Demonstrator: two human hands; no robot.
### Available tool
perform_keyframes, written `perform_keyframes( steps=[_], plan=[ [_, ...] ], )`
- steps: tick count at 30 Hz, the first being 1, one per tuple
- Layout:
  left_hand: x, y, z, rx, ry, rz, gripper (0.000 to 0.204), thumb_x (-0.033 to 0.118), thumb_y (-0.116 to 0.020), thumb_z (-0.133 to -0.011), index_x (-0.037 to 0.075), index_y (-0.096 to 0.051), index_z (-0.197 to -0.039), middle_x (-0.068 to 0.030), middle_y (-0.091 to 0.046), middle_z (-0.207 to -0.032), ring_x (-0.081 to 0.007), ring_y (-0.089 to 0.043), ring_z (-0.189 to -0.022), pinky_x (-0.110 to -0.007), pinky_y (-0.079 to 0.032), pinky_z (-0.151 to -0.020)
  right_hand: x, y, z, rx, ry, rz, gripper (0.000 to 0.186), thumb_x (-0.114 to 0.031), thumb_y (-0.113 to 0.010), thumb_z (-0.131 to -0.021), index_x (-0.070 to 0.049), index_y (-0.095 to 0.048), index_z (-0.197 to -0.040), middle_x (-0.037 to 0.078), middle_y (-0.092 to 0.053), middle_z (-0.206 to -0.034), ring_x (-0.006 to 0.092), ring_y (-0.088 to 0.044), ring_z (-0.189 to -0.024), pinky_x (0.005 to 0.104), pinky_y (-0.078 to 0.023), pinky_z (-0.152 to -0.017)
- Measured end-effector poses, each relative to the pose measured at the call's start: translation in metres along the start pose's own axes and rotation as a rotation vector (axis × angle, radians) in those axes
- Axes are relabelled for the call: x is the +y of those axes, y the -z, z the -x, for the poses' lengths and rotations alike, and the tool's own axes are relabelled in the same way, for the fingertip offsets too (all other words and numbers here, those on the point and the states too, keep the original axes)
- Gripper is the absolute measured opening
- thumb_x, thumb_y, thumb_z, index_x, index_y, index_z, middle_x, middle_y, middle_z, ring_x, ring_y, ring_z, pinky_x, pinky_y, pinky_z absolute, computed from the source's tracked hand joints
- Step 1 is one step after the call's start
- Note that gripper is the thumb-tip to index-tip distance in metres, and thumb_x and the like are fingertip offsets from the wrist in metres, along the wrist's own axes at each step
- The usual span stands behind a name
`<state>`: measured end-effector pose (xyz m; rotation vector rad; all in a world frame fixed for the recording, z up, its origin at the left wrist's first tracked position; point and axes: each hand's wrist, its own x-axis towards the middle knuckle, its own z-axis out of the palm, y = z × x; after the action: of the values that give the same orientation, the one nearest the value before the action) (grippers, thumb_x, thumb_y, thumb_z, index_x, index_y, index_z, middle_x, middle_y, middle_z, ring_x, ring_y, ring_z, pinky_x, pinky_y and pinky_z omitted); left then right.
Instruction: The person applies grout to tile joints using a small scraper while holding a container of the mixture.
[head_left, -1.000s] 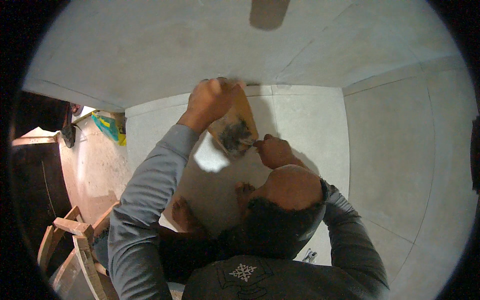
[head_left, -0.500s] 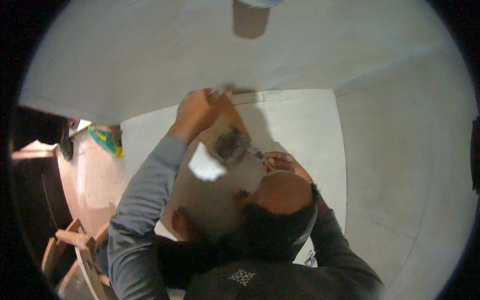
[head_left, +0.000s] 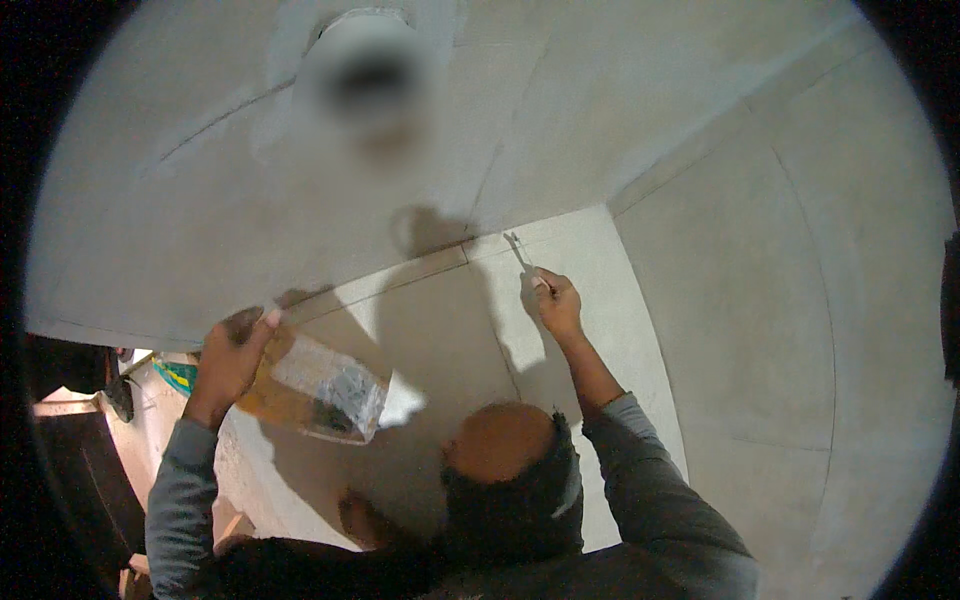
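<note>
Wooden frame: I can make out only a bit of the timber, at the lower-left edge, well apart from the container.
Green-and-yellow bag: partly hidden, it shows on the floor left of the container, past the hand.
Left hand: I see this one closed over the container's left edge, thumb on the upper corner; the other fingers are mostly hidden from me.
Cut-down plastic container: my landmark, amber and see-through, held askew near the foot of the grey tiled wall, with a dark smear inside.
Tile seam: a dark line in the pale floor, right of the container and apart from it.
Slim hand tool: farther right of the container, tip near the wall's foot; I cannot tell blade from brush.
Right hand: well right of the container, fingers curled shut around the tool's handle.
Spill risk: I judge the container could twist and drop its contents, since the hold is at one end.
Slip risk: a light hold could let the tip skid and smear the wall.
Shadow risk: shade right of the container could hide a missed stretch of seam.
</note>
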<state>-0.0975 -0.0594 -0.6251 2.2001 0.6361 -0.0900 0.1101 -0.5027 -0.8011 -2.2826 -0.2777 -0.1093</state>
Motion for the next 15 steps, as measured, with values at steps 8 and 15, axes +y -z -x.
perform_keyframes(
  steps=[8,15],
  plan=[
    [-0.025,0.007,0.017,0.022,0.184,0.134,0.053,0.033,-0.061,-0.092,-0.011,-0.055,-0.119,-0.0204,-0.063,-0.112,-0.0228,-0.059,-0.104,-0.032,-0.043,-0.094,0.007,-0.048,-0.030,0.065,0.112,0.434,0.022,-0.013,-0.060,-0.080,-0.012,-0.066,-0.102,0.013,-0.059,-0.083,0.0329,-0.059,-0.079,0.0427,-0.050,-0.068],
    [-0.021,0.009,0.018,0.011,0.157,0.142,0.051,0.031,-0.060,-0.093,-0.012,-0.054,-0.119,-0.0203,-0.063,-0.111,-0.0227,-0.059,-0.104,-0.032,-0.043,-0.094,0.011,-0.053,-0.019,-0.030,0.172,0.568,0.027,-0.012,-0.058,-0.083,-0.008,-0.063,-0.110,0.016,-0.057,-0.088,0.0348,-0.058,-0.080,0.0433,-0.050,-0.066]
  ],
)
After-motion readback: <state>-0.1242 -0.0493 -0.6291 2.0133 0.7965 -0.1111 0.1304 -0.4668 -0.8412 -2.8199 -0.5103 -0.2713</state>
